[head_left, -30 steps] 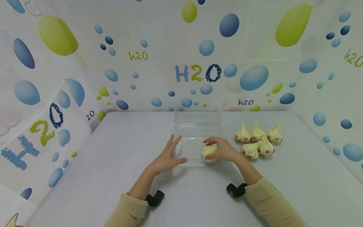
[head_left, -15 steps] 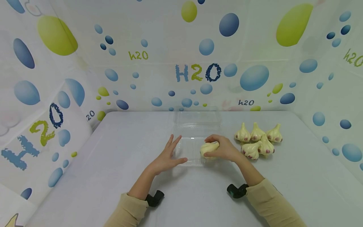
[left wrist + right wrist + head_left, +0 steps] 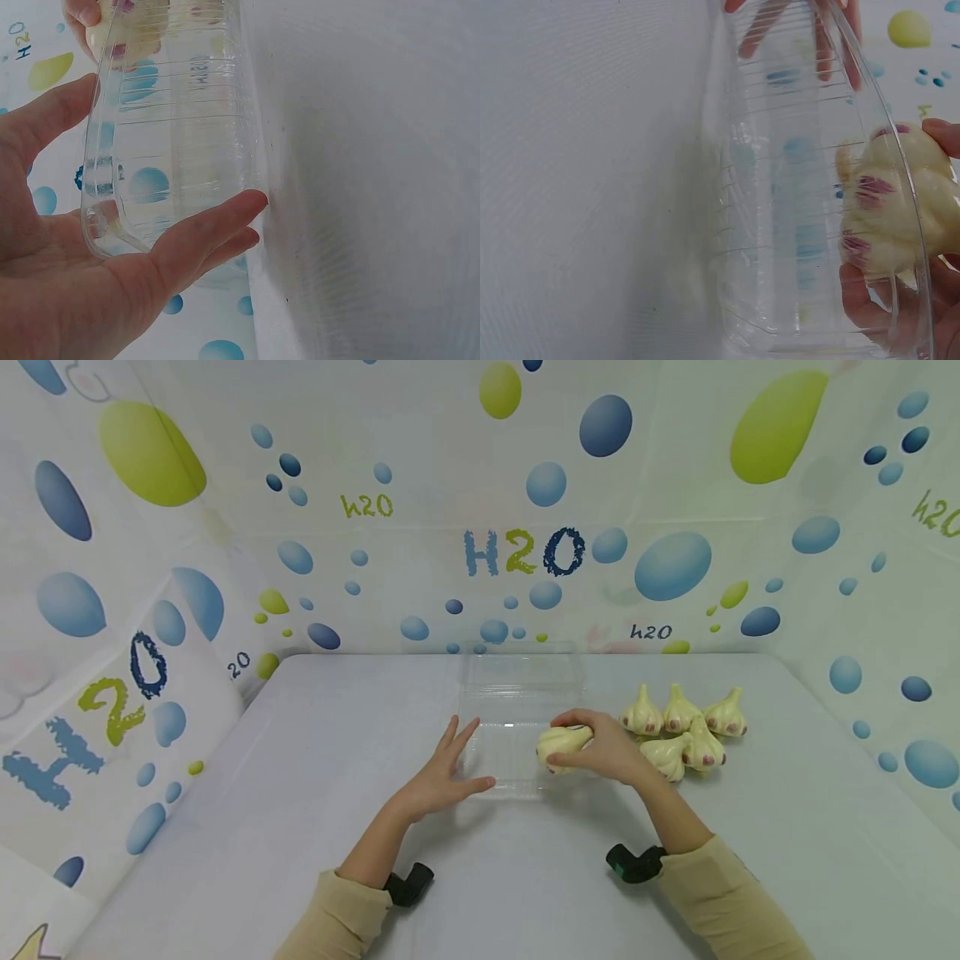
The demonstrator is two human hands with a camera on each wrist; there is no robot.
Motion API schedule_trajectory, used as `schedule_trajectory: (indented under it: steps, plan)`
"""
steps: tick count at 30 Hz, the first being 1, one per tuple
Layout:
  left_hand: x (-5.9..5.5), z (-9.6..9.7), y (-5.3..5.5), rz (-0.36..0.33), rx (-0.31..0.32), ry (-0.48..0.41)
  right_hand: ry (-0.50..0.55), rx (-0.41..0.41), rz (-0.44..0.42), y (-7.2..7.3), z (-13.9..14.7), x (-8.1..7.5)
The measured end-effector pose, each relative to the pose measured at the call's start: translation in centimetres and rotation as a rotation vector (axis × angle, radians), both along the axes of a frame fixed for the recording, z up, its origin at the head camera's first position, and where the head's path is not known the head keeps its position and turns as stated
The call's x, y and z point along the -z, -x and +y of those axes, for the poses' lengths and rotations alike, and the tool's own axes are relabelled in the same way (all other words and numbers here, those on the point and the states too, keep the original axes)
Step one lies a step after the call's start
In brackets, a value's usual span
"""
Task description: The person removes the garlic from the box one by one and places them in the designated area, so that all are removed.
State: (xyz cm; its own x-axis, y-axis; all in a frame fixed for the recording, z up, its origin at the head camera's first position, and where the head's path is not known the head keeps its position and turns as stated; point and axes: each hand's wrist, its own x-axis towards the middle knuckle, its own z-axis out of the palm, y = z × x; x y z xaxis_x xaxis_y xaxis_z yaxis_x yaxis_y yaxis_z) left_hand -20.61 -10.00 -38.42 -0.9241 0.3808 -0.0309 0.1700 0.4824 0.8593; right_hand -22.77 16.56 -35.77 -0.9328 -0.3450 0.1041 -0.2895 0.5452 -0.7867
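A garlic bulb [image 3: 561, 747], cream with purple patches, is gripped by my right hand [image 3: 603, 750] at the right side of a clear plastic container [image 3: 504, 768]. In the right wrist view the bulb [image 3: 900, 202] shows above the container's rim, partly behind its clear wall. My left hand [image 3: 437, 783] lies at the container's left side with fingers spread and straight. The left wrist view shows its fingers [image 3: 214, 225] along the container's outer wall [image 3: 180, 150]. The container's lid [image 3: 521, 672] stands folded back behind it.
Several more garlic bulbs [image 3: 705, 745] sit in a cluster on the white table [image 3: 337, 718], to the right of my right hand. A dark wrist camera [image 3: 408, 885] is on the left wrist, another [image 3: 633, 863] on the right. Patterned sheeting encloses the table's back and sides.
My right hand, holding the garlic bulb, has lifted slightly and shifted to the right. The left hand and the container have stayed in place.
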Motion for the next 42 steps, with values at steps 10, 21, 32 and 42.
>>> schedule_trajectory:
  steps: [10,21,32,42]
  plan:
    - [-0.1,-0.1,0.0,-0.008,0.003,0.003,0.065,0.034,-0.018,-0.3,1.2,-0.9]
    - [-0.1,0.0,-0.1,-0.016,0.0,0.003,0.104,0.093,-0.037,-0.6,2.7,-1.6]
    - [-0.2,0.0,-0.1,-0.01,-0.002,0.006,0.103,0.148,-0.024,-0.8,4.2,-2.2]
    - [-0.1,0.0,0.0,-0.011,0.003,0.007,0.068,0.194,-0.018,-1.5,5.9,-2.9]
